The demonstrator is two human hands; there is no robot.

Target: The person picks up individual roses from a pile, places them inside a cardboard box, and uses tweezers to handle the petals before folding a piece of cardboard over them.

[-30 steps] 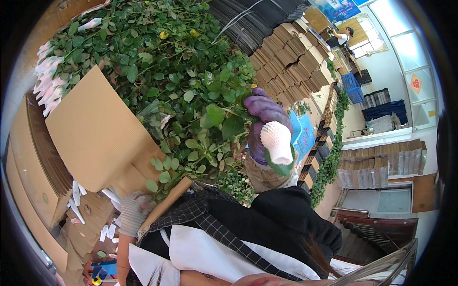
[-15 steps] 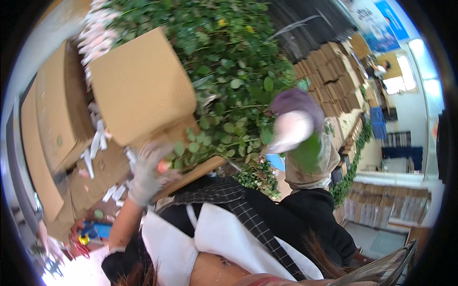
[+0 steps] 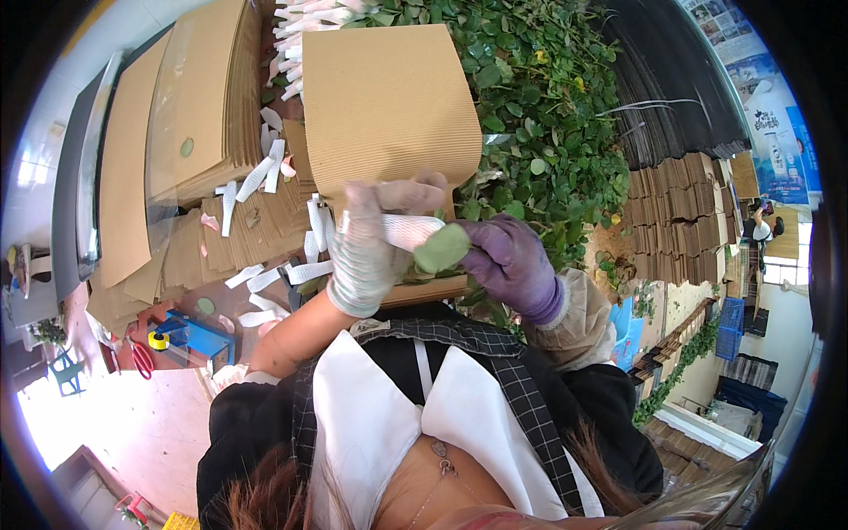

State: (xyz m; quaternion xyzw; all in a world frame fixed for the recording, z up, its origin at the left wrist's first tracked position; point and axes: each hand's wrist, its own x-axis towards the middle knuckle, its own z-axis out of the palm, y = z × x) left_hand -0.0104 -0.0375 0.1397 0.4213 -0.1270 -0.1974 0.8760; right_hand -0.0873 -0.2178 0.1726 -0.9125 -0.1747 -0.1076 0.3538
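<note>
A rose in a white foam net sleeve (image 3: 412,231) lies between my hands, pink showing through the mesh, with a broad green leaf (image 3: 442,249) at its right end. My left hand (image 3: 367,243), in a pale striped glove, closes around the sleeve's left part; its fingers are slightly blurred. In a purple glove, my right hand (image 3: 511,263) pinches at the leaf end, where the stem is mostly hidden. Just beyond both hands stands a curved sheet of corrugated cardboard (image 3: 389,106). Loose white net sleeves (image 3: 256,175) lie to the left of my left hand.
Leafy rose stems (image 3: 539,115) are heaped beyond my right hand, with netted heads (image 3: 305,40) at their left. Cardboard stacks stand left (image 3: 199,97) and right (image 3: 676,216). Red scissors (image 3: 141,359) and a blue tape dispenser (image 3: 199,337) lie at lower left.
My right hand has come in from the far right with a netted flower to meet my left hand, which has left the near board edge. The whole view has turned.
</note>
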